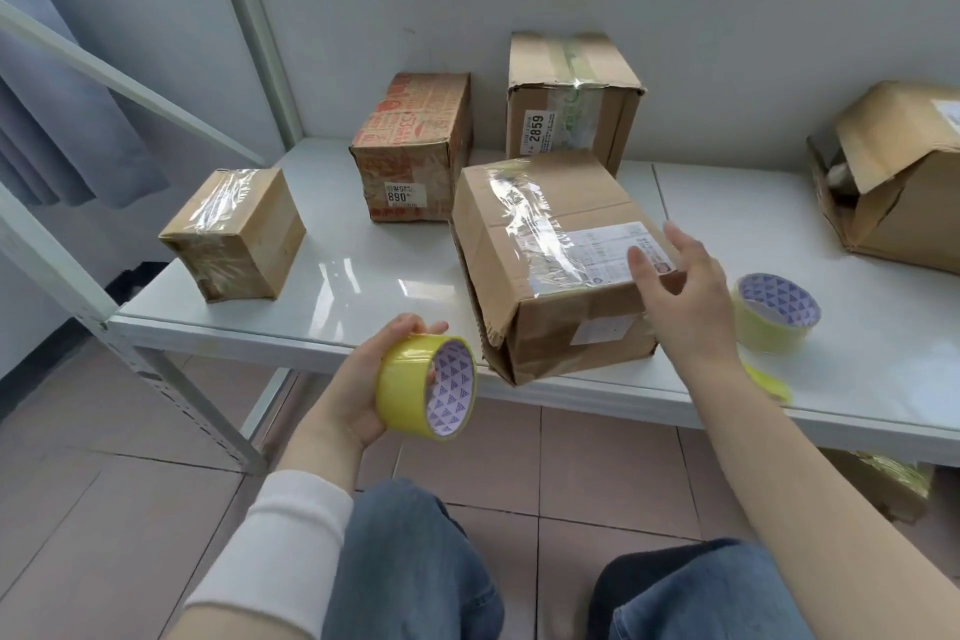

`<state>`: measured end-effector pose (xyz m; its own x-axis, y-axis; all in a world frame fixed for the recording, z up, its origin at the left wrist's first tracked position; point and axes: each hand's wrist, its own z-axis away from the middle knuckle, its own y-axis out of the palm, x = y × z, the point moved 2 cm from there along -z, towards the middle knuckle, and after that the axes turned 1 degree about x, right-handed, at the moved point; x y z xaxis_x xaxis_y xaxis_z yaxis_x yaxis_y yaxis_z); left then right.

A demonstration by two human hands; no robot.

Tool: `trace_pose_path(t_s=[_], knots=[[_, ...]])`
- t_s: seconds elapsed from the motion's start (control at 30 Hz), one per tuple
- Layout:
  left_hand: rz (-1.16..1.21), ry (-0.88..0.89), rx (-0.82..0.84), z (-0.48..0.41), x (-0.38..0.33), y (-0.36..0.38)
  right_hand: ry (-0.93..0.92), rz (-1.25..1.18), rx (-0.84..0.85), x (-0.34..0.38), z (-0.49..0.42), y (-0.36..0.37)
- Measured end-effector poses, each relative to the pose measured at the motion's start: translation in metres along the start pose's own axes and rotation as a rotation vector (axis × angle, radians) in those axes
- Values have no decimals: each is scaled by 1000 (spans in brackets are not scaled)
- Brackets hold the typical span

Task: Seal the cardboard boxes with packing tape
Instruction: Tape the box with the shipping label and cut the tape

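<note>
Head view, lower centre: left hand (363, 379) grips a yellow tape roll (423, 387); right hand (685, 286), fingers spread, hovers at (perhaps touching) the taped centre box (545, 244).

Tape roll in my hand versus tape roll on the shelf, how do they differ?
The held tape roll is gripped by the left hand, tilted; the shelf tape roll lies flat on the shelf. The held one looks deeper yellow, the other paler. Both have purple-patterned cores.

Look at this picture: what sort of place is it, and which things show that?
Probably a parcel packing or storage room: the taped box marked 2859 and other labelled cardboard boxes sit on a white metal shelf, and the left hand holds a yellow tape roll.
</note>
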<state>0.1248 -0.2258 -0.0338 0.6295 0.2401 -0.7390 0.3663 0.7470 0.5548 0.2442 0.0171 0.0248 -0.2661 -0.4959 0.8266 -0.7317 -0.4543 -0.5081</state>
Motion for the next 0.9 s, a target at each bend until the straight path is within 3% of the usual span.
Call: trace_pose_path(t_s=[0.13, 0.33, 0.63, 0.7, 0.77, 0.9], knots=[[-33, -66, 52, -17, 3, 13, 66, -9, 20, 4, -9, 10], [-2, -70, 254, -23, 0, 35, 191, -194, 49, 0, -14, 4], [-493, 59, 389, 13, -81, 91, 600, -758, 176, -20, 8, -10], [-609, 62, 417, 14, -91, 111, 611, -732, 208, -29, 14, -9], [-655, 39, 427, 11, -89, 126, 542, -552, 176, -36, 10, -16], [-584, -23, 426, 5, -78, 136, 356, -402, 150, -27, 1, -38]])
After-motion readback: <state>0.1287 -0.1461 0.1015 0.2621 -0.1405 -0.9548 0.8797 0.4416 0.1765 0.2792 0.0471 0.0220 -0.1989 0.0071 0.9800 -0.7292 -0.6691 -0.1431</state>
